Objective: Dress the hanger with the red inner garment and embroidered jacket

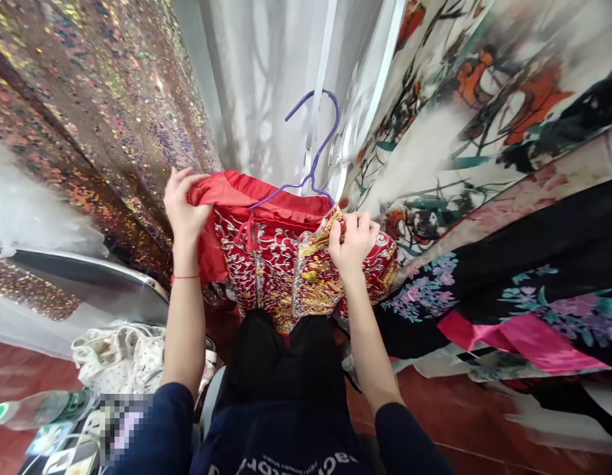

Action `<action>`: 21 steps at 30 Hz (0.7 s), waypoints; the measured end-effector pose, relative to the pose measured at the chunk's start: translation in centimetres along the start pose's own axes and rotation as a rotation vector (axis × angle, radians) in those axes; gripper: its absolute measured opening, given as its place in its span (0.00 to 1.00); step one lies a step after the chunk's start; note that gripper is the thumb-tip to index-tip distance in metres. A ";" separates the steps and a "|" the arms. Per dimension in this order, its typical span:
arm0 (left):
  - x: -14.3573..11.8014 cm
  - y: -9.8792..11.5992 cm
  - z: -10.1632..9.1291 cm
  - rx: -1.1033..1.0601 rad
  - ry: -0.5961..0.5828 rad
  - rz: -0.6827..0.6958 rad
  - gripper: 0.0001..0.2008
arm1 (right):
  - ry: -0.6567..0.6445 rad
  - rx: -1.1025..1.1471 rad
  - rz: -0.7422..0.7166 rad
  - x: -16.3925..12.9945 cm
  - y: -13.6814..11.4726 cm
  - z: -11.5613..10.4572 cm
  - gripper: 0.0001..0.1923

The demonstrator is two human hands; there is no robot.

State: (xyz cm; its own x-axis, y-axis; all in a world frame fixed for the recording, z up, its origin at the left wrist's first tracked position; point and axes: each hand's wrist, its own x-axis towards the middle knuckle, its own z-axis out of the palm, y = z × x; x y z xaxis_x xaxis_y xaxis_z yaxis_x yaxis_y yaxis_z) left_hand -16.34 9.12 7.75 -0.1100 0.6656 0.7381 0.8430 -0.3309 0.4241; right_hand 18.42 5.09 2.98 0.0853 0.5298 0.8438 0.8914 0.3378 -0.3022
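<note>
A red garment [276, 254] with silver and gold embroidery hangs in front of me, its lower part against my black-clad knees. Inside its neck opening sits a purple wire hanger [321, 146], hook pointing up. My left hand [184, 201] is closed on the plain red fabric at the garment's left shoulder, thumb toward the middle. On the other side, my right hand [352, 244] grips the gold-embroidered shoulder, with the thumb on the front. The fabric spreads between both hands. Its lower end is hidden by my legs.
Sequined cloth [112, 99] hangs at the left, white curtain [256, 72] behind, and patterned fabric [464, 119] at the right. Black floral cloth [523, 264] hangs below that. A plastic bottle [43, 409] and white dotted cloth [120, 356] lie at lower left on the red floor side.
</note>
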 end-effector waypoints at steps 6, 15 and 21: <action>2.7 -0.3 -1.8 -0.118 -0.498 -0.185 0.23 | 0.000 0.016 0.015 0.2 0.5 -0.1 0.19; -9.1 17.4 2.0 -0.312 -0.161 0.515 0.13 | -0.056 -0.072 0.061 -1.4 -1.7 -3.1 0.19; -14.3 20.4 6.2 -0.481 -0.282 0.521 0.33 | -0.162 -0.232 0.017 -2.8 -2.5 -8.5 0.21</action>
State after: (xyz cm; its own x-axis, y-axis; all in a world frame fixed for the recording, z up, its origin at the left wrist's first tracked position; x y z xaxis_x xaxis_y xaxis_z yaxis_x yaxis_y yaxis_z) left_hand 5.67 -3.01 2.62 0.4323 0.4685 0.7705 0.4201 -0.8607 0.2876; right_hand 19.75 -3.83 5.11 0.0454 0.6580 0.7516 0.9701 0.1505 -0.1904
